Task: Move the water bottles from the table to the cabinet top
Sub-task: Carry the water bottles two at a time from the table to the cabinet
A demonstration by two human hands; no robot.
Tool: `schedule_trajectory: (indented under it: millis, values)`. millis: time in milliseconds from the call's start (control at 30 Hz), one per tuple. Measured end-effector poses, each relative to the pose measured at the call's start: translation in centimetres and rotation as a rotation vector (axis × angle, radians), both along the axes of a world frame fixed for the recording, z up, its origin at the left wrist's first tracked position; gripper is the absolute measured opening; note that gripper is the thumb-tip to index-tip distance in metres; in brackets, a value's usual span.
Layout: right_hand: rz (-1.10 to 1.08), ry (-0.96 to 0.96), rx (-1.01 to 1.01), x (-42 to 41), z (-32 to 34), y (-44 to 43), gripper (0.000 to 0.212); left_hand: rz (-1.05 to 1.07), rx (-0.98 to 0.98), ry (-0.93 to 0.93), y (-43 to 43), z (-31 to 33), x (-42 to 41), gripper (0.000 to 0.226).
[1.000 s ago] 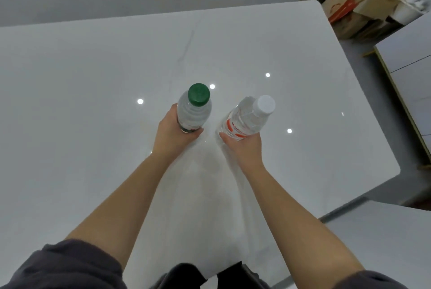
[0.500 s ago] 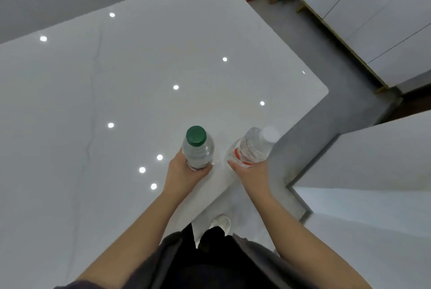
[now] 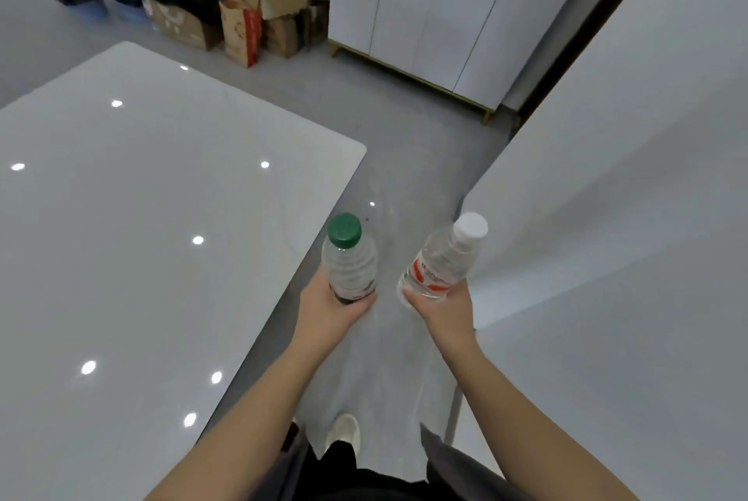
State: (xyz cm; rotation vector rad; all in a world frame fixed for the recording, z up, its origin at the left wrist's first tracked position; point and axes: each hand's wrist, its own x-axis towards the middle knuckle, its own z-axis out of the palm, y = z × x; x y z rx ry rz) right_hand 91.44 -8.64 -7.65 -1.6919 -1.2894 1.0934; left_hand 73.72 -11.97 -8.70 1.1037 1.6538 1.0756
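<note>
Both bottles now off the table (image 3: pixel 121 257), left hand (image 3: pixel 328 308) gripping green-capped bottle (image 3: pixel 349 257), right hand (image 3: pixel 443 306) gripping white-capped bottle (image 3: pixel 443 261), seemingly water-filled

A home-like room: glossy white table (image 3: pixel 141 237), white cabinets (image 3: pixel 445 6), piled cardboard boxes (image 3: pixel 251 14).

Green-capped bottle (image 3: pixel 350 261) base hidden in left hand (image 3: pixel 328 308); red label text blurred on white-capped bottle (image 3: pixel 443 261).

The left hand (image 3: pixel 330 308) grips a clear plastic green-capped bottle (image 3: pixel 349 257); the right hand (image 3: pixel 443 308) grips a tilted clear white-capped bottle (image 3: pixel 443 261), both over grey floor (image 3: pixel 404 144) beside the glossy white tabletop (image 3: pixel 141 237).
</note>
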Motion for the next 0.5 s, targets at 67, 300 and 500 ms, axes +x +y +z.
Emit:
schedule_trajectory:
  millis: [67,300,500]
  values:
    - [-0.083,0.036,0.061,1.4,1.9,0.7,0.057,-0.046,0.057,-0.008,2.0,2.2,1.2,0.040]
    - [-0.243,0.190,0.289,4.3,10.6,3.4,0.050,-0.209,0.229,-0.059,8.6,12.8,4.5,0.041]
    - [-0.240,0.299,0.460,5.1,18.8,4.8,0.053,-0.282,0.378,-0.186,11.2,20.7,5.8,0.046]
